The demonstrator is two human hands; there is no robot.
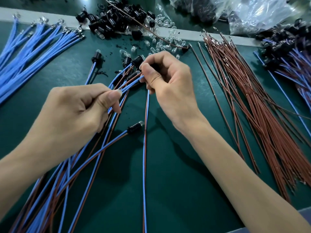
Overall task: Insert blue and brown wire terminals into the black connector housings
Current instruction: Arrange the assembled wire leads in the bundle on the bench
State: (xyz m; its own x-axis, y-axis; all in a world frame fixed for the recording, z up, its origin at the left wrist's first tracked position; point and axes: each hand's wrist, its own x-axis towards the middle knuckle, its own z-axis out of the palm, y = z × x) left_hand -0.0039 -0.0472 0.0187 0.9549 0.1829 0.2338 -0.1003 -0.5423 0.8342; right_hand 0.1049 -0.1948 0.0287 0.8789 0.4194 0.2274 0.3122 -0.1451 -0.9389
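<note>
Above a green mat [168, 190], the left hand [75, 111] pinches a bundle of blue and brown wires [125, 86]; the right hand [168, 84], fingers curled, grips a blue-and-brown wire pair [145, 132].

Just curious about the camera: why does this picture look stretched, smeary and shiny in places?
Head view: wide-angle lens stretches the forearms toward the lower corners; the right hand, pinching a blue wire, is slightly motion-smeared, the left hand gripping the wire bundle sharper; light glares off the plastic bag and throws soft arm shadows on the green mat.
</note>
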